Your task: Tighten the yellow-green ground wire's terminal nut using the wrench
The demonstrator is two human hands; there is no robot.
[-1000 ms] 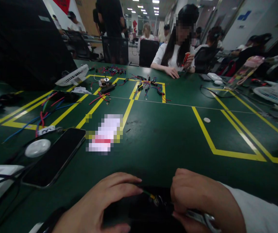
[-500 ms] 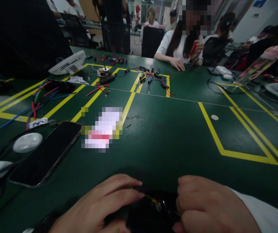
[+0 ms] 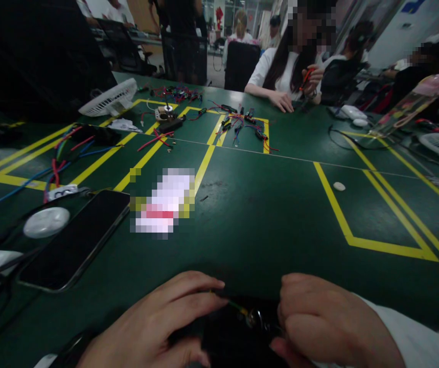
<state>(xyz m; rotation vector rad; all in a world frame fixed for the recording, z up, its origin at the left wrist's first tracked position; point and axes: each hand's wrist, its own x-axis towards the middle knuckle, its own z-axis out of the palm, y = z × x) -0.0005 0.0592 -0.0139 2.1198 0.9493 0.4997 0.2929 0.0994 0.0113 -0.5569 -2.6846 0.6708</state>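
At the bottom centre of the frame, the left hand (image 3: 154,327) lies with fingers stretched flat over a dark part (image 3: 234,332), pinning it to the table (image 3: 265,225). The right hand (image 3: 326,324) is curled tight, probably pinching the small metal fitting (image 3: 253,318) at a thin wire (image 3: 234,305). The part looks light and fiddly, best held by its body. A phone (image 3: 75,240) lies at lower left, apart.
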